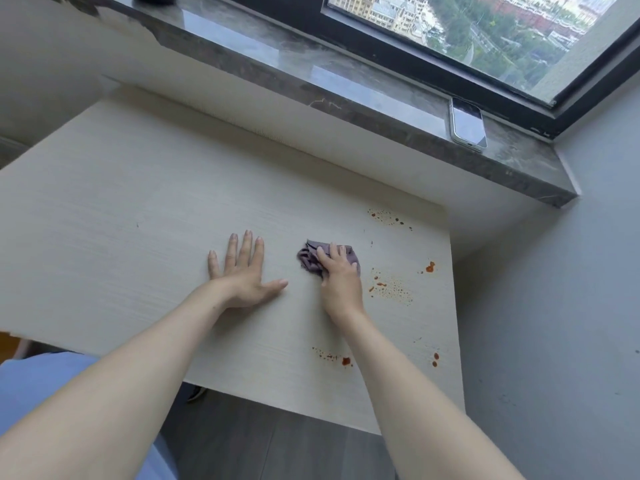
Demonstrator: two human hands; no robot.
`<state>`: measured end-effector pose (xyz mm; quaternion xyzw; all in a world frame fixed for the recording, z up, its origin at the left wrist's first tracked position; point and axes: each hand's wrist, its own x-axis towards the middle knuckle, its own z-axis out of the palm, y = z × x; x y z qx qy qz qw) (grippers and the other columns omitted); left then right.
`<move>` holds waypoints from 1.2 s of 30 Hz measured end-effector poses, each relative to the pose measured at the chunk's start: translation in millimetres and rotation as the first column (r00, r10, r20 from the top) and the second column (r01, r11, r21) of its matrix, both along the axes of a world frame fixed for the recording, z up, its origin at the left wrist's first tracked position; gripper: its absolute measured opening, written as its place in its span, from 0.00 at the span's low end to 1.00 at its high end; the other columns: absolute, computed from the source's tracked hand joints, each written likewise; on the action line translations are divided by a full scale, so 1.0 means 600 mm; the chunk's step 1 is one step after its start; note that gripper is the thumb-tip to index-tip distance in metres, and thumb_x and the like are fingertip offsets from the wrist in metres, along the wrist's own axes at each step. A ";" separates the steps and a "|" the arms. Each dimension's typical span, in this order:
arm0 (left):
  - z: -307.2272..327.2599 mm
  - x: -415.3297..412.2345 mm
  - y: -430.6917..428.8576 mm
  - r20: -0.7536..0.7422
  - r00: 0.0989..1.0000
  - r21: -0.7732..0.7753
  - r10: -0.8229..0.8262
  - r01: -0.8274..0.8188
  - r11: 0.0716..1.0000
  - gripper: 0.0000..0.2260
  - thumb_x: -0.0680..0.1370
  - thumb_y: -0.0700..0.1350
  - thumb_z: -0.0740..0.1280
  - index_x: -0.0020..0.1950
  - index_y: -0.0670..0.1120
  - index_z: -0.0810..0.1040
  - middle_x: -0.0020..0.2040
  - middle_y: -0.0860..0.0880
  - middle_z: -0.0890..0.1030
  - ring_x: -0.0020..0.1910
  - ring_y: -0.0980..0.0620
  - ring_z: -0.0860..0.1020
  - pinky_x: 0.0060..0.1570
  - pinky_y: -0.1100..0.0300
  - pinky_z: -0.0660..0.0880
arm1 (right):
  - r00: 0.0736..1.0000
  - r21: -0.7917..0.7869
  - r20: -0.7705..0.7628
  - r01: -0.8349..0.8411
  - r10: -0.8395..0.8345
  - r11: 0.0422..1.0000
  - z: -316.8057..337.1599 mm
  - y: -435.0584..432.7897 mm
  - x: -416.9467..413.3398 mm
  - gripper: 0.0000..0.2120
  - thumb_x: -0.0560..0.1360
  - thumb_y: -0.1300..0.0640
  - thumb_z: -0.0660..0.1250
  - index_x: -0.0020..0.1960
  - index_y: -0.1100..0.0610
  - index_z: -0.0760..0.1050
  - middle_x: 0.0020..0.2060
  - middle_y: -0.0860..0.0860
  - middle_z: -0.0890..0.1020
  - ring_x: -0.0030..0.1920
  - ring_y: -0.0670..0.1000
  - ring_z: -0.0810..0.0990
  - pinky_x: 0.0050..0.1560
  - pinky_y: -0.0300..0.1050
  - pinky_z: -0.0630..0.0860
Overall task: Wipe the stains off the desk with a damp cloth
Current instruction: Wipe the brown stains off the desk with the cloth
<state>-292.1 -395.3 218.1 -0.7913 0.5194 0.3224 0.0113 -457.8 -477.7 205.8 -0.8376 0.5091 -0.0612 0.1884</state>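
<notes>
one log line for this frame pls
right hand pressing purple cloth on desk | left hand flat, empty | red stains unwiped

Cloth [313, 259] partly under right hand [341, 284]

Soft daylight enters through the window [485, 32], leaving glare on the stone sill [242, 43]. Shadows are faint; wide-angle distortion bends the edges; focus is slightly soft.

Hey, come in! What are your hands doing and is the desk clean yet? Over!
Left hand flat on desk, empty. Right hand pressing purple cloth. Red stains remain right of cloth. Nothing in the way.
</notes>
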 end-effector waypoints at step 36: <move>-0.008 -0.005 -0.003 0.008 0.996 -0.048 0.087 -0.086 0.995 0.30 0.81 0.56 0.49 0.77 0.51 0.36 0.75 0.52 0.31 0.73 0.50 0.29 0.69 0.41 0.32 | 0.992 0.142 0.087 -0.100 0.088 0.985 0.009 0.094 -0.049 0.25 0.80 0.67 0.54 0.75 0.51 0.61 0.77 0.48 0.54 0.77 0.47 0.46 0.74 0.48 0.40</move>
